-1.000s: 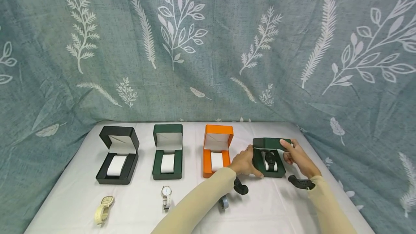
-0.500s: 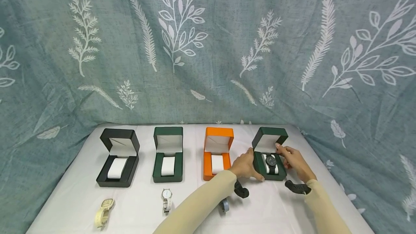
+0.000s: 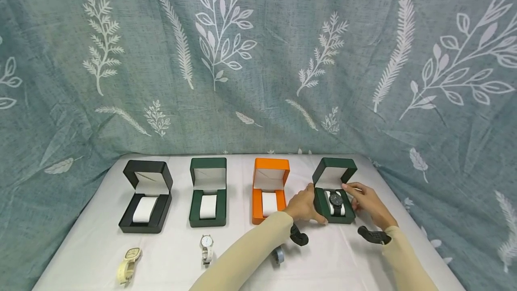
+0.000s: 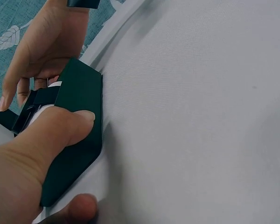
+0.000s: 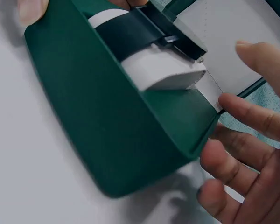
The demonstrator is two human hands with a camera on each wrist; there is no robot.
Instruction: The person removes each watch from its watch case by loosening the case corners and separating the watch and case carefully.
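Note:
A green watch box [image 3: 348,217] stands at the right with its lid [image 3: 329,176] up. Inside it a black wristwatch [image 3: 336,199] is wrapped round a white cushion. My left hand [image 3: 304,205] grips the base from the left; in the left wrist view its thumb [image 4: 77,123] presses the front wall of the box [image 4: 72,163]. On the other side is my right hand [image 3: 368,203]. In the right wrist view this hand [image 5: 261,163] has loosely bent fingers right at the box's right back corner, its thumb apart from the box.
To the left stand an orange watch box [image 3: 256,214], another green box [image 3: 195,219] and a black box [image 3: 139,228], all lids up over white cushions. In front lie a yellowish watch [image 3: 128,266], a white watch [image 3: 207,249] and a blue-grey watch [image 3: 278,255] partly behind the left arm.
The right box's lid has swung from low over the base to upright. My right hand has let go of it and dropped beside the box; my left hand stays.

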